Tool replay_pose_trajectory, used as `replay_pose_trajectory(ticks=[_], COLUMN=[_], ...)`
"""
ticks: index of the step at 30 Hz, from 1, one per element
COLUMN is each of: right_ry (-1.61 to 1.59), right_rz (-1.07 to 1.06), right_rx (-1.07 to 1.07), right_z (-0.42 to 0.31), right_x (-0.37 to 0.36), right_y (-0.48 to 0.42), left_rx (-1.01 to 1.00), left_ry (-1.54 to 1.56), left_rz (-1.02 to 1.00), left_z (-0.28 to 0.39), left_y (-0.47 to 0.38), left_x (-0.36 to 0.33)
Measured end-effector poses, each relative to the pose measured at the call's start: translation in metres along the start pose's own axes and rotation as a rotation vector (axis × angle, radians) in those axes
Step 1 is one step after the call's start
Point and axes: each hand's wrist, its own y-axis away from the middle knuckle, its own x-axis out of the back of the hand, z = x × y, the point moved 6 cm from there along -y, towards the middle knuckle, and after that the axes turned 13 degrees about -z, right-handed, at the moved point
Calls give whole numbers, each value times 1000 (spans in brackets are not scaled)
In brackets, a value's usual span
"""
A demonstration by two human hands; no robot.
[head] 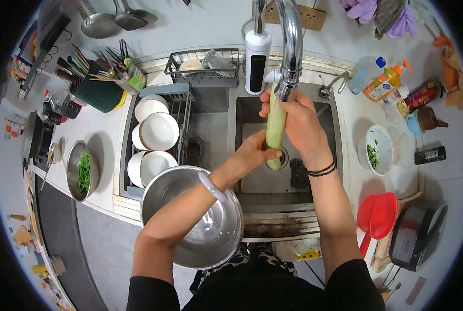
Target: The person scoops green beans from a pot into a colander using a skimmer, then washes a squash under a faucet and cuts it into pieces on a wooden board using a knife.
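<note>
A long pale green vegetable, perhaps a peeled cucumber or gourd (276, 126), is held upright over the right sink basin (254, 186). My left hand (254, 149) grips its lower end between thumb and fingers. Around its upper part closes my right hand (299, 116), just below the chrome faucet (289, 72), whose spout hides part of the vegetable's top. Whether water is running cannot be told. A dark scouring pad (298, 173) lies in the basin. Under my left forearm, a large steel bowl (192, 252) sits at the sink's front edge.
White bowls (160, 131) stand in a dish rack left of the basin. Further left is a steel bowl with chopped greens (84, 173). On the right are a white bowl with chopped scallions (372, 155), a red ladle (379, 215) and bottles (383, 83).
</note>
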Motion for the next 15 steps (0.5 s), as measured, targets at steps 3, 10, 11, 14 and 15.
replay_pose_trajectory(ticks=[3, 10, 11, 14, 15], right_ry=[-42, 414, 225, 244, 243], right_rz=[-64, -202, -227, -181, -187], right_rx=[-32, -181, -339, -330, -330], right_z=[9, 38, 45, 42, 43], right_x=[7, 5, 11, 30, 32], right_y=[-15, -3, 4, 25, 33], left_rx=[-63, 6, 52, 32, 31], left_ry=[110, -173, -52, 27, 26], left_rz=[16, 180, 195, 179, 185], left_z=[1, 25, 25, 35, 37], left_y=[-2, 0, 2, 2, 3], left_x=[-3, 13, 16, 18, 18])
